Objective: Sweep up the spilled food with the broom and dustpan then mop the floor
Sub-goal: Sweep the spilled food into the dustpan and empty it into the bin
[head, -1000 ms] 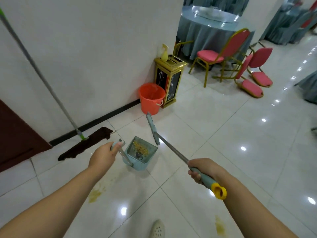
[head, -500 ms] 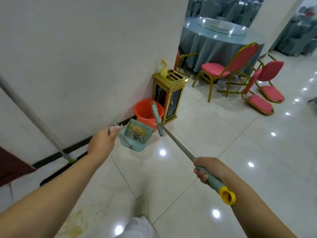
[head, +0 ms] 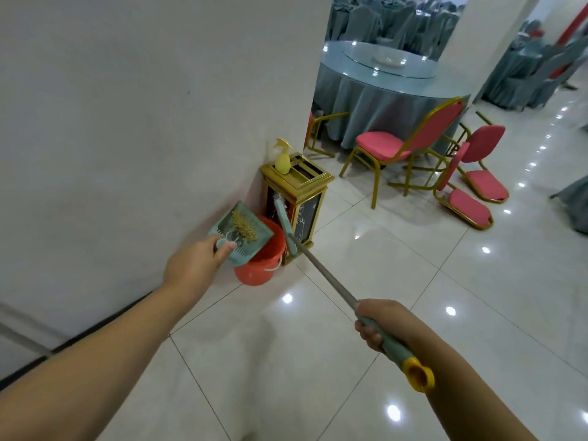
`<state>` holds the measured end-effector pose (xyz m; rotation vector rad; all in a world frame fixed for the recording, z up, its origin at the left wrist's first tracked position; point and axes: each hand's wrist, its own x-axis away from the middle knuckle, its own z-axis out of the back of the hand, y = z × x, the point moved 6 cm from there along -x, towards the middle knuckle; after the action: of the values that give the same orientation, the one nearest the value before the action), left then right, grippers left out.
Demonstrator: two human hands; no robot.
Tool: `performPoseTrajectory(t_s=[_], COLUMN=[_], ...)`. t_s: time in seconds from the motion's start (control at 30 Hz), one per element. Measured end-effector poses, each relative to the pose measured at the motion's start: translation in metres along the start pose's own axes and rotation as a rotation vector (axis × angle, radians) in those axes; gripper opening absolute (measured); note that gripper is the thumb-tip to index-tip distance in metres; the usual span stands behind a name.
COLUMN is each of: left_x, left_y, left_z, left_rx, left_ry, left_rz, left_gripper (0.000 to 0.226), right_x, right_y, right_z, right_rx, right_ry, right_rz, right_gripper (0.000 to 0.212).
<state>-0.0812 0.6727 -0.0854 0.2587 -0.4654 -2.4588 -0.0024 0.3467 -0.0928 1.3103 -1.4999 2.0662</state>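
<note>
Head view looks down a pale tiled floor (head: 397, 281) along a white wall (head: 127, 122), with a round draped table (head: 381, 90) and pink chairs (head: 404, 144) beyond. Against the wall's corner stands a gold bin (head: 305, 198) with a yellow spray bottle (head: 282, 157) on top, and just beside it an orange bucket (head: 259, 262).

Sweeping seems finished; the step in hand looks like emptying the catch. The broom (head: 321, 272) runs from lower right toward the bin, its head raised off the floor. The dustpan (head: 241, 232) hangs over the bucket's rim, tilted up toward the wall, with a heap of yellowish spilled food (head: 244, 225) lying on it.

The left hand (head: 194, 265), arm stretched forward, grips the dustpan's handle, thumb on top. The right hand (head: 380, 323) is curled round the broom's green grip, near its yellow end cap.

Next, the pan probably needs tipping so its lip faces down into the bucket; tilting toward the wall risks spilling outside. Mopping is not yet done.
</note>
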Motion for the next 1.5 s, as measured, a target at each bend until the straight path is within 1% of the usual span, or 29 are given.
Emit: performPoseTrajectory(t_s=[0.23, 0.43, 0.67, 0.8, 0.93, 0.97, 1.03, 1.1, 1.2, 1.27, 1.33, 1.4, 1.5], left_x=[-0.045, -0.055, -0.07, -0.073, -0.07, -0.067, -0.06, -0.057, -0.056, -0.059, -0.065, -0.067, -0.069], left_y=[0.033, 0.074, 0.145, 0.165, 0.176, 0.178, 0.177, 0.177, 0.172, 0.174, 0.182, 0.185, 0.177], left_z=[-0.025, -0.045, -0.086, -0.112, -0.132, -0.136, -0.145, -0.15, -0.153, -0.146, -0.134, -0.125, -0.124], left_rx=[-0.169, -0.329, -0.415, -0.279, -0.201, -0.158, -0.018, 0.073, 0.125, 0.015, -0.174, -0.299, -0.444], left_ry=[-0.115, -0.175, -0.287, -0.383, -0.467, -0.511, -0.623, -0.697, -0.75, -0.72, -0.615, -0.537, -0.527], left_rz=[-0.077, -0.121, -0.175, -0.132, -0.023, 0.028, 0.169, 0.246, 0.319, 0.276, 0.15, 0.054, -0.006], left_gripper=[0.048, 0.05, 0.045, 0.045, 0.046, 0.041, 0.021, 0.026, 0.035, 0.039, 0.04, 0.042, 0.045], right_x=[-0.04, -0.068, -0.086, -0.1, -0.114, -0.117, -0.121, -0.124, -0.126, -0.126, -0.124, -0.121, -0.115], right_y=[-0.046, -0.081, -0.13, -0.147, -0.16, -0.163, -0.165, -0.166, -0.164, -0.162, -0.161, -0.161, -0.162], right_z=[0.019, 0.048, 0.103, 0.13, 0.148, 0.151, 0.156, 0.159, 0.162, 0.161, 0.159, 0.156, 0.151], right_rx=[0.076, 0.145, 0.244, 0.315, 0.372, 0.377, 0.395, 0.394, 0.356, 0.338, 0.332, 0.333, 0.328], right_ry=[-0.014, -0.072, -0.138, -0.125, -0.135, -0.144, -0.157, -0.177, -0.208, -0.211, -0.201, -0.197, -0.19], right_rz=[-0.048, -0.018, 0.049, 0.049, 0.042, 0.043, 0.039, 0.035, 0.022, 0.017, 0.009, 0.008, 0.012], right_gripper=[0.009, 0.01, 0.012, 0.009, 0.01, 0.011, 0.012, 0.012, 0.01, 0.011, 0.014, 0.015, 0.018])
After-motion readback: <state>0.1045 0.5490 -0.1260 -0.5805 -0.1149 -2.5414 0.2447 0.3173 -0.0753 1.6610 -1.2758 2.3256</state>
